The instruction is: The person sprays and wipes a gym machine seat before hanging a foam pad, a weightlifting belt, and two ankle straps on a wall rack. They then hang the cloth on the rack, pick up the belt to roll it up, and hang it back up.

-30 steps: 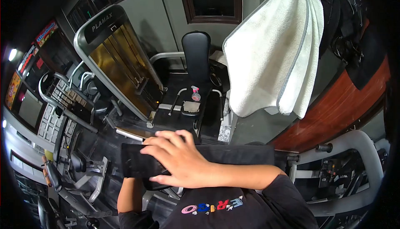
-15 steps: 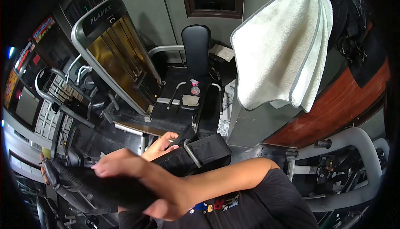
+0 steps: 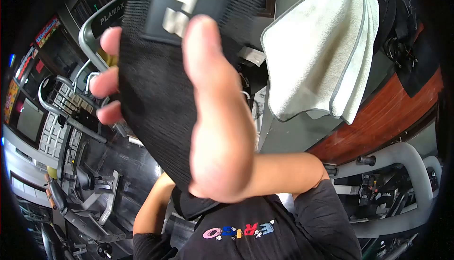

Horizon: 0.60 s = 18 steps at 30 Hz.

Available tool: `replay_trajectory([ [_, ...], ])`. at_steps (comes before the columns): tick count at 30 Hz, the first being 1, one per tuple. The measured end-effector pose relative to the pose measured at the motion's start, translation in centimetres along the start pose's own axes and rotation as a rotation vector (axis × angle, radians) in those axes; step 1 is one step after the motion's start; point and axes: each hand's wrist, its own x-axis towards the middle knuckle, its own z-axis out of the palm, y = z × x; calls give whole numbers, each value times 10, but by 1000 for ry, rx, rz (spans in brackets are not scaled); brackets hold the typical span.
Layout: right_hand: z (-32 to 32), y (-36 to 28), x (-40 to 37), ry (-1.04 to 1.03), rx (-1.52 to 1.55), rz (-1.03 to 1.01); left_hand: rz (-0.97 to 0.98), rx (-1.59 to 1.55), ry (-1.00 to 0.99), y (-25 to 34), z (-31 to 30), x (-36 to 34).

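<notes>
A black weightlifting belt (image 3: 156, 80) with ribbed fabric and a dark rubber patch with silvery letters rises very close to the camera. My right hand (image 3: 217, 118) is closed around it, thumb across the front and fingertips showing past its left edge. Low down, another black section of the belt (image 3: 194, 204) lies against the front of my dark T-shirt (image 3: 236, 236). My left forearm (image 3: 161, 198) reaches up behind the belt, which hides the left hand and its fingers.
A white towel (image 3: 321, 52) with grey edging hangs at the right. Behind the belt stands a tall weight machine (image 3: 90, 33), mostly covered. Grey machine tubing (image 3: 416, 179) curves at the lower right, and more gym equipment (image 3: 85, 208) stands at the left.
My right hand has swung up toward the camera with the belt, bringing the lettered patch into view. The left hand, visible before near the metal buckle, is now hidden.
</notes>
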Motion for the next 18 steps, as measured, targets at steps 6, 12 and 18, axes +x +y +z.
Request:
replay_trajectory([
  [6,26,47,32,-40,58,192,59,-14,21,6,1,-2],
  [12,48,40,42,-118,149,276,177,-30,36,23,-15,-15],
  [18,52,35,47,-200,122,278,50,130,-101,18,-14,-30],
])
